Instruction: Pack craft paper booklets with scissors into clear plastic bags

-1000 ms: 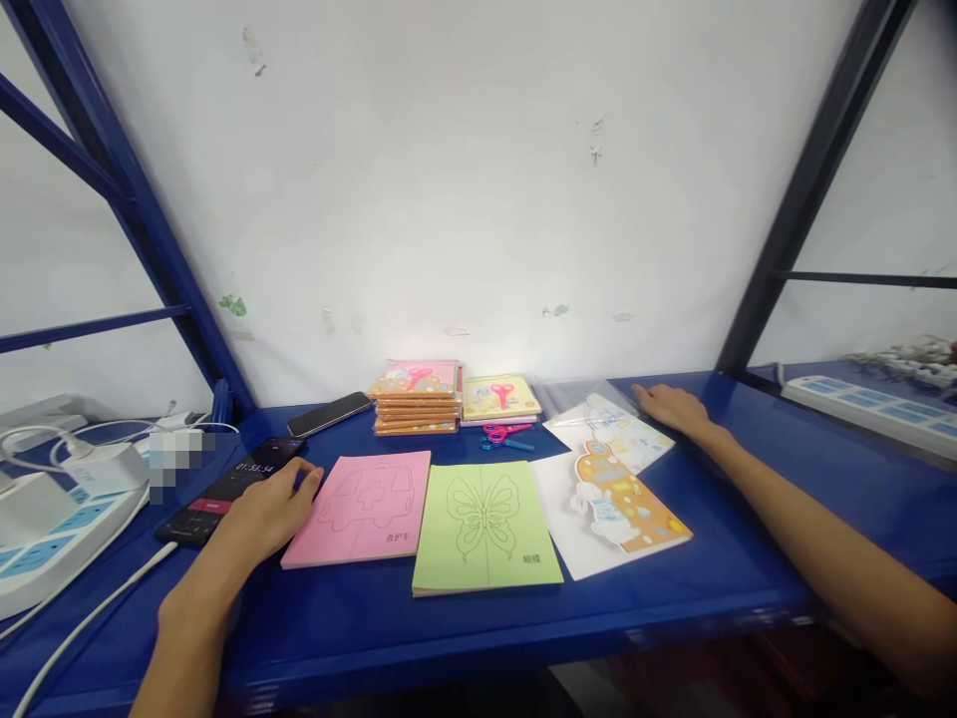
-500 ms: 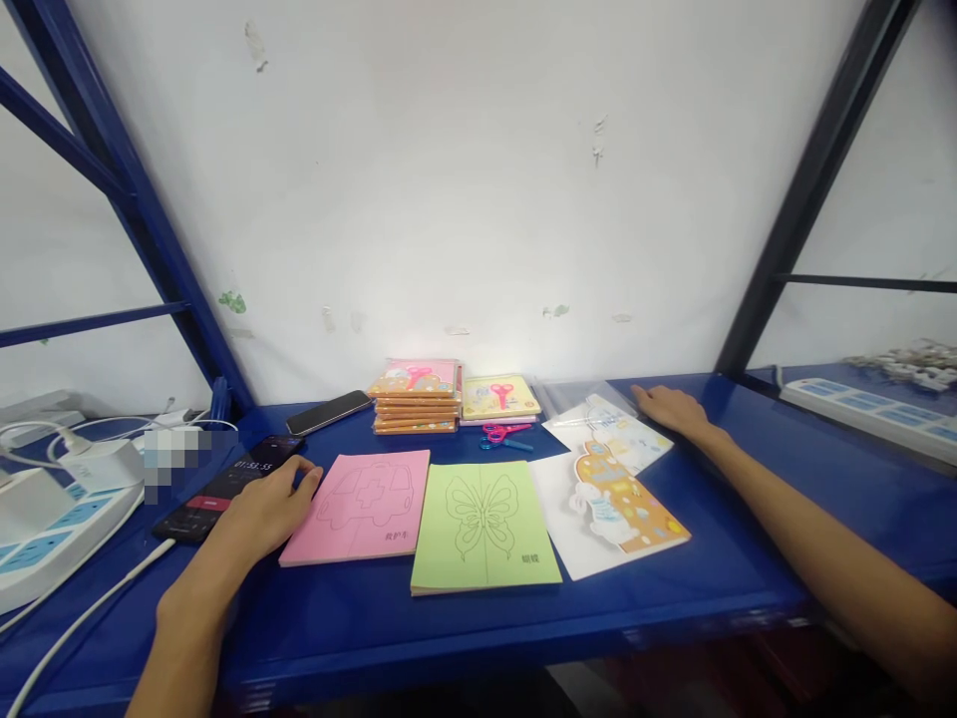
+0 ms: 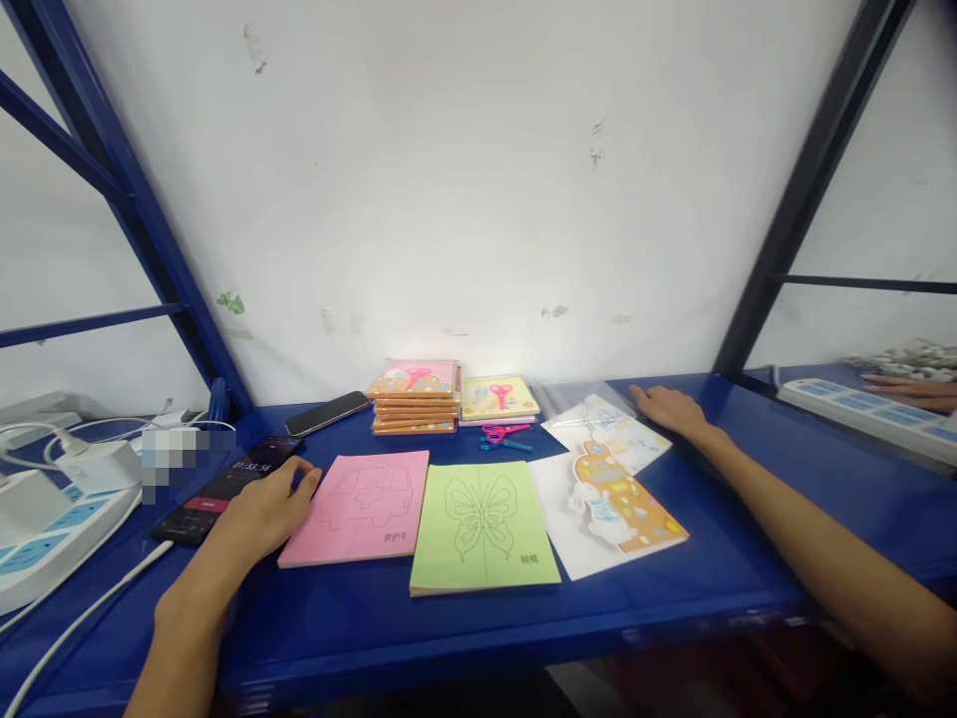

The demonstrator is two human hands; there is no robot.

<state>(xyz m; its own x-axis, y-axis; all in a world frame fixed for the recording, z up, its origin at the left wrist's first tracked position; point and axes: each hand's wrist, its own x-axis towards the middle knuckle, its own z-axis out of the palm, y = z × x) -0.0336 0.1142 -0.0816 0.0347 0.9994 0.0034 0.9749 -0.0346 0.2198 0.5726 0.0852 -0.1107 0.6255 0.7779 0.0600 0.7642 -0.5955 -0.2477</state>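
My left hand (image 3: 273, 509) lies on the blue shelf between a lit phone (image 3: 224, 489) and a pink paper pad (image 3: 363, 504) with an ambulance outline. Its thumb is apart from the fingers, and it holds nothing. Beside the pink pad is a green paper pad (image 3: 484, 524) with a butterfly outline. My right hand (image 3: 668, 409) rests farther back, fingers stretched out and holding nothing. It is close to a clear plastic sleeve (image 3: 572, 401) and a printed white sheet (image 3: 635, 439). Nearer me lies an orange rabbit cover (image 3: 624, 504) on white paper.
At the back stand a stack of wrapped craft packs (image 3: 415, 404), a yellow pack (image 3: 499, 397) and pink and blue scissors (image 3: 506, 436). A dark phone (image 3: 327, 411) lies left of them. Power strips (image 3: 60, 538) and cables flank the shelf. Another person's hand (image 3: 912, 389) shows at far right.
Both my hands stay where they were. Another person's hand has come into view at the far right, by the power strip. The phone's timer has advanced a second.
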